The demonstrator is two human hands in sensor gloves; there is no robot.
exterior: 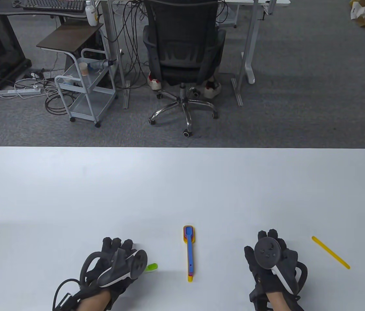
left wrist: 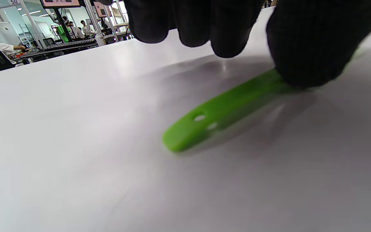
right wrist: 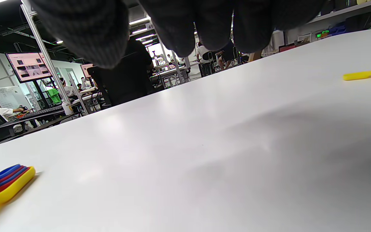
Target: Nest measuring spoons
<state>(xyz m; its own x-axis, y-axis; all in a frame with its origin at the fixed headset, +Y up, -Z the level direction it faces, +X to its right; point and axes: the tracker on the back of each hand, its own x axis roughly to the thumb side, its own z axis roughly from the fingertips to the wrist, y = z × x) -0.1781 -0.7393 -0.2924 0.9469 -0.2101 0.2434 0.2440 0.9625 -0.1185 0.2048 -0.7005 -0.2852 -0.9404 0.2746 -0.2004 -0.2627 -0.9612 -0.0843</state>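
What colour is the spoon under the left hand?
Green. The spoon shows best in the left wrist view, its handle lying on the table.

green spoon (left wrist: 224, 109): bowl end was tucked under the left hand (exterior: 117, 264), only a tip peeked out from above | stacked spoons (right wrist: 2, 188): chopped off by the frame's left edge | yellow stick (right wrist: 366, 74): ran off the right edge, couldn't tell what it was

— What stands beyond the white surface (exterior: 104, 181)?
— A black office chair (exterior: 182, 48) at the far middle, on grey carpet.
— And to the left?
— A white wheeled cart (exterior: 85, 94), with a power strip (exterior: 18, 92) beside it.
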